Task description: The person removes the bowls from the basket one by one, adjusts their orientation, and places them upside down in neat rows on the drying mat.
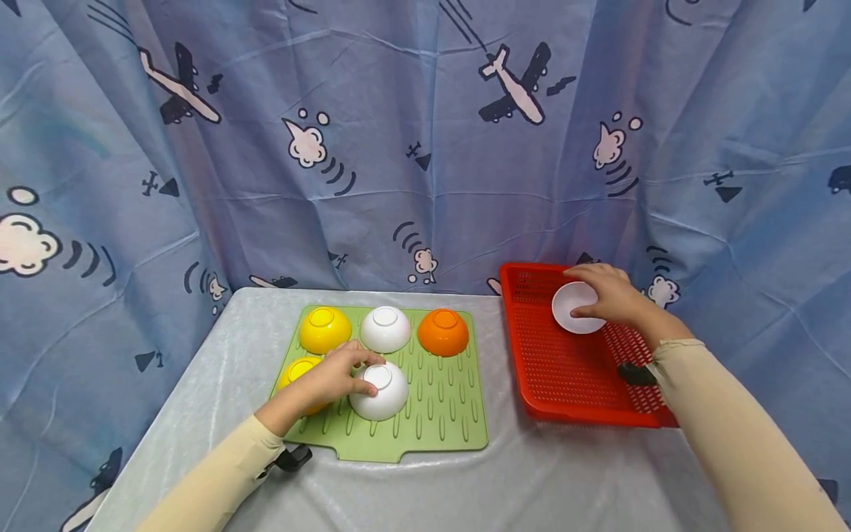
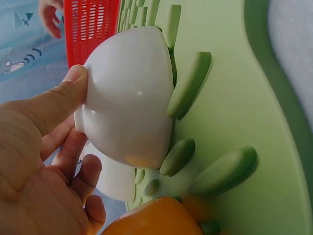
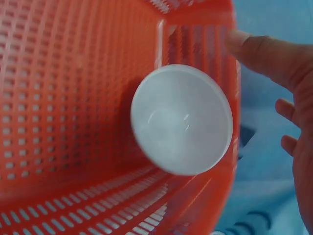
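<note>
My left hand (image 1: 332, 377) grips an upturned white bowl (image 1: 380, 391) on the green ridged mat (image 1: 445, 414). In the left wrist view the thumb (image 2: 54, 105) presses the base of this white bowl (image 2: 129, 98), with the fingers curled on its far side. My right hand (image 1: 608, 295) is over a second white bowl (image 1: 573, 307) that lies tilted, mouth showing, in the far corner of the red basket (image 1: 565, 369). In the right wrist view that bowl (image 3: 181, 120) leans in the basket (image 3: 73, 98), and the thumb (image 3: 269, 54) and fingers stand spread, apart from its rim.
Upturned on the mat's back row are a yellow bowl (image 1: 324, 329), a white bowl (image 1: 385, 329) and an orange bowl (image 1: 443, 332). Another yellow bowl (image 1: 295, 369) sits half hidden behind my left hand. A blue curtain with aeroplanes hangs close behind the grey table.
</note>
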The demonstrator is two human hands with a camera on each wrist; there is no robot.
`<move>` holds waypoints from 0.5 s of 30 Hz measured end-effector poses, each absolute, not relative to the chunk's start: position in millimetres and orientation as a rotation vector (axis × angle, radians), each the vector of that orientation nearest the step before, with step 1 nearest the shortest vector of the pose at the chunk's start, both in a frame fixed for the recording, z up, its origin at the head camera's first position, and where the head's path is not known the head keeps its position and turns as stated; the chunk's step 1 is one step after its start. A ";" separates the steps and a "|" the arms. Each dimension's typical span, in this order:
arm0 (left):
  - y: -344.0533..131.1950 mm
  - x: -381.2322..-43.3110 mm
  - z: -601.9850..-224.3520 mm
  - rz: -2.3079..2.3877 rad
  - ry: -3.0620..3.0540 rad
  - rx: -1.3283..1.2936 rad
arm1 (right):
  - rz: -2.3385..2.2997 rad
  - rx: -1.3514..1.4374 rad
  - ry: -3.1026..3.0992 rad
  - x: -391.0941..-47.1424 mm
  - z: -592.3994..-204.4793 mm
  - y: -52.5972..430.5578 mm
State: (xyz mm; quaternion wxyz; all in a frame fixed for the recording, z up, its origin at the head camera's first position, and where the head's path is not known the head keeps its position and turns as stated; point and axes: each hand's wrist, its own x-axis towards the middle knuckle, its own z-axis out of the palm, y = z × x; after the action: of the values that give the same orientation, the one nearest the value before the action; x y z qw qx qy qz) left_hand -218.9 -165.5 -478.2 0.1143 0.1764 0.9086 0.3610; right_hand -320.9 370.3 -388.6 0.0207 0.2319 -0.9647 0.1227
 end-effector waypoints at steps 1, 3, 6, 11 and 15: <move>-165.7 -218.6 -478.2 1.056 2.666 0.518 | 0.360 0.714 -3.003 -323.9 -391.8 373.6; -166.1 -218.4 -478.4 1.055 2.668 0.530 | 0.321 0.707 -3.020 -329.5 -397.9 380.1; -166.4 -218.0 -478.4 1.062 2.662 0.540 | 0.266 0.694 -3.044 -336.0 -405.8 388.3; -167.3 -218.6 -479.0 1.074 2.652 0.550 | 0.214 0.680 -3.074 -342.4 -415.0 398.2; -169.2 -219.3 -480.6 1.075 2.660 0.555 | 0.210 0.656 -3.102 -343.6 -419.1 402.9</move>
State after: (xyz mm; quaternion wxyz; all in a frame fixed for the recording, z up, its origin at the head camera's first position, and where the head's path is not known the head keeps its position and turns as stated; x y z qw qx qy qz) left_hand -219.3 -169.2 -480.6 0.1094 0.1886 0.9048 0.3658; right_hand -343.6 402.9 -419.1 -0.0182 0.2065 -0.9760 0.0662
